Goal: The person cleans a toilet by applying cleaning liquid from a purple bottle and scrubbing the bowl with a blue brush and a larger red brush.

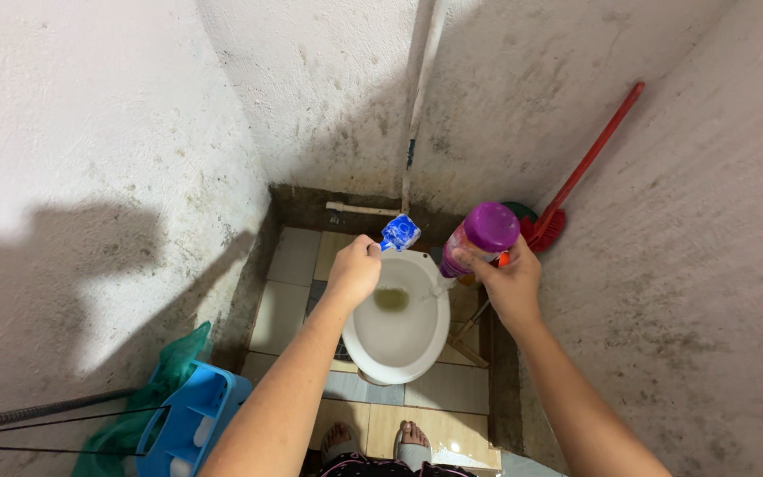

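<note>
My left hand (352, 270) is closed around a small blue and white sachet (399, 233), held above the far rim of a white toilet bowl (417, 353). My right hand (509, 281) grips a purple plastic bottle (482, 235), tilted with its end toward the camera, over the right side of the bowl. Yellowish water sits in the bottom of the bowl. My feet (377, 439) stand on the tiled floor just in front of the bowl.
Rough stained walls close in on both sides. A red-handled broom (586, 162) leans in the right corner. A white pipe (419, 104) runs up the back wall. A blue plastic basket (189, 422) with a green bag (168, 371) sits at the lower left.
</note>
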